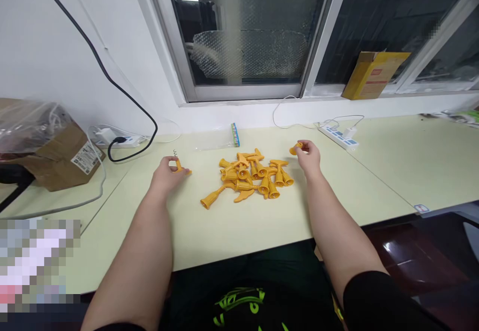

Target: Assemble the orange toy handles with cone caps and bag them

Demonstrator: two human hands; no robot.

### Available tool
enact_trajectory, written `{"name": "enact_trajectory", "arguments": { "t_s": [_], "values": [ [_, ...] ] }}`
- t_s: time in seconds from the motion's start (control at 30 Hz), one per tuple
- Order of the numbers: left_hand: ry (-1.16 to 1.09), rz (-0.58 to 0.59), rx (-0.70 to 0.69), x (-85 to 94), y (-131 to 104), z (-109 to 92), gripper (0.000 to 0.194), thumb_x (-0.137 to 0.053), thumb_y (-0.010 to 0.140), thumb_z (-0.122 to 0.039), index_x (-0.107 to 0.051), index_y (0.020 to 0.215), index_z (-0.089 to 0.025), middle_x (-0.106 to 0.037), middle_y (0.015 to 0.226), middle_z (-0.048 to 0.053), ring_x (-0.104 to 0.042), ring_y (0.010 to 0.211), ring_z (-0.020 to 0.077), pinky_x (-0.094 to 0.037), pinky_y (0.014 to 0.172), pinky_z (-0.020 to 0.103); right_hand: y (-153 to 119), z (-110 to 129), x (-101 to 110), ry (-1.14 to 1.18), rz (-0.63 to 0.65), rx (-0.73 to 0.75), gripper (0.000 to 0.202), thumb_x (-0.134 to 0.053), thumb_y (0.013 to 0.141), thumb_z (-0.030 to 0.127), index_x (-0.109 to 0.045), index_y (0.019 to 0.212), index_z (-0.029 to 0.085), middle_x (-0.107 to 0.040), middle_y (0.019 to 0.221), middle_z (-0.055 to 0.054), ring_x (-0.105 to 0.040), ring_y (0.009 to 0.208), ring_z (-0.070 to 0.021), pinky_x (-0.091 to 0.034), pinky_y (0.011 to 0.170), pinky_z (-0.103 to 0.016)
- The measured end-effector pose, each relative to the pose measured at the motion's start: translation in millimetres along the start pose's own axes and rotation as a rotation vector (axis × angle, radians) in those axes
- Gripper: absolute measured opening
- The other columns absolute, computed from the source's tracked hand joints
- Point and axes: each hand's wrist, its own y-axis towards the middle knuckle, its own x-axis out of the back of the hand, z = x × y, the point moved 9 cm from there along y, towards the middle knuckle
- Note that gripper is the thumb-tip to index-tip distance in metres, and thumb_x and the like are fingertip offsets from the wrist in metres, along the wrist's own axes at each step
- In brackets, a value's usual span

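My left hand [168, 173] is closed on the yellow handle of a corkscrew [178, 163], whose bare metal spiral points up, away from me. Across the table, my right hand [309, 156] pinches a yellow bell-shaped corkscrew sleeve [295, 149] between thumb and fingers. Between my hands lies a loose pile of several yellow plastic corkscrews [250, 173], with T-shaped or curved handles and flared ribbed sleeves. One corkscrew [210, 199] sticks out at the near left of the pile, its flared end toward me.
Behind the pile lies a clear plastic bag [213, 140] with a colourful strip. Power strips stand at the back left [127, 142] and back right [339, 137], with cables. An open cardboard box [67, 159] sits at left. A yellow carton [376, 75] leans on the window ledge.
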Motion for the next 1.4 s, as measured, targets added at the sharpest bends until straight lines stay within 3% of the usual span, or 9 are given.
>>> {"name": "enact_trajectory", "arguments": {
  "t_s": [0.33,0.47,0.57,0.63,0.73,0.87,1.0,1.2,1.4],
  "values": [
    [0.093,-0.034,0.126,12.1,31.8,49.5,0.044,-0.078,0.071,-0.04,-0.069,0.109,-0.018,-0.073,0.113,0.013,-0.067,0.1,0.0319,-0.051,0.088,0.044,14.7,-68.9,33.5,-0.312,-0.1,-0.293,0.034,-0.062,0.071,0.022,-0.069,0.103,0.019,-0.067,0.101,-0.008,-0.062,0.077,-0.0192,-0.051,0.075,-0.034],
    [0.153,-0.07,0.143,15.8,36.9,56.4,0.04,-0.074,0.074,-0.036,-0.07,0.111,-0.02,-0.071,0.115,0.014,-0.065,0.106,0.0349,-0.05,0.094,0.048,12.9,-59.7,40.8,-0.39,-0.185,-0.268,0.041,-0.064,0.072,0.024,-0.066,0.112,0.019,-0.059,0.122,-0.015,-0.06,0.103,-0.028,-0.047,0.094,-0.043],
    [0.186,-0.101,0.172,18.6,38.4,61.0,0.038,-0.074,0.073,-0.036,-0.073,0.108,-0.022,-0.069,0.117,0.017,-0.059,0.117,0.041,-0.047,0.098,0.054,5.9,-19.7,34.1,-0.408,-0.231,-0.034,0.036,-0.061,0.077,0.026,-0.065,0.113,0.018,-0.058,0.124,-0.016,-0.054,0.116,-0.0302,-0.042,0.103,-0.047],
    [0.196,-0.132,0.198,21.2,38.8,63.3,0.037,-0.074,0.07,-0.038,-0.074,0.104,-0.023,-0.067,0.119,0.019,-0.054,0.123,0.0461,-0.044,0.099,0.061,-6.2,15.4,11.0,-0.312,-0.098,0.181,0.025,-0.059,0.083,0.028,-0.067,0.105,0.018,-0.062,0.11,-0.012,-0.057,0.105,-0.0268,-0.046,0.098,-0.043],
    [0.23,-0.161,0.223,24.3,39.2,64.7,0.032,-0.074,0.07,-0.035,-0.075,0.099,-0.023,-0.064,0.122,0.022,-0.048,0.128,0.0506,-0.038,0.1,0.069,-43.4,62.0,-40.6,-0.155,0.324,0.419,0.025,-0.062,0.089,0.036,-0.068,0.108,0.021,-0.065,0.095,-0.006,-0.058,0.088,-0.0233,-0.049,0.088,-0.041],
    [0.256,-0.147,0.22,23.0,37.3,62.8,0.028,-0.068,0.074,-0.028,-0.074,0.101,-0.021,-0.059,0.128,0.024,-0.044,0.13,0.0512,-0.035,0.099,0.07,-98.7,87.7,-88.8,-0.213,0.746,0.544,0.038,-0.074,0.086,0.046,-0.072,0.12,0.028,-0.063,0.106,-0.007,-0.056,0.105,-0.0273,-0.047,0.096,-0.044],
    [0.253,-0.259,0.118,25.1,21.9,37.3,0.029,-0.059,0.084,-0.027,-0.072,0.109,-0.022,-0.053,0.137,0.024,-0.038,0.136,0.0482,-0.031,0.101,0.07,-106.7,77.0,-103.2,-0.415,0.758,0.483,0.038,-0.074,0.086,0.046,-0.073,0.121,0.029,-0.063,0.105,-0.009,-0.055,0.101,-0.0288,-0.046,0.096,-0.046],
    [0.133,-0.355,-0.356,4.4,-27.4,-55.5,0.026,-0.051,0.09,-0.023,-0.072,0.105,-0.024,-0.06,0.122,0.016,-0.043,0.129,0.0409,-0.033,0.108,0.062,-91.5,66.7,-97.5,-0.496,0.629,0.352,0.034,-0.073,0.084,0.041,-0.074,0.114,0.028,-0.069,0.094,-0.009,-0.059,0.093,-0.0285,-0.047,0.087,-0.043],
    [-0.012,-0.134,-0.88,-36.0,-78.3,-122.5,0.026,-0.051,0.093,-0.021,-0.071,0.109,-0.023,-0.064,0.116,0.01,-0.056,0.118,0.0286,-0.04,0.111,0.047,-68.7,61.6,-64.6,-0.027,0.361,0.047,0.027,-0.064,0.085,0.039,-0.071,0.106,0.025,-0.063,0.072,0.002,-0.058,0.067,-0.0174,-0.049,0.067,-0.032]
  ]
}}
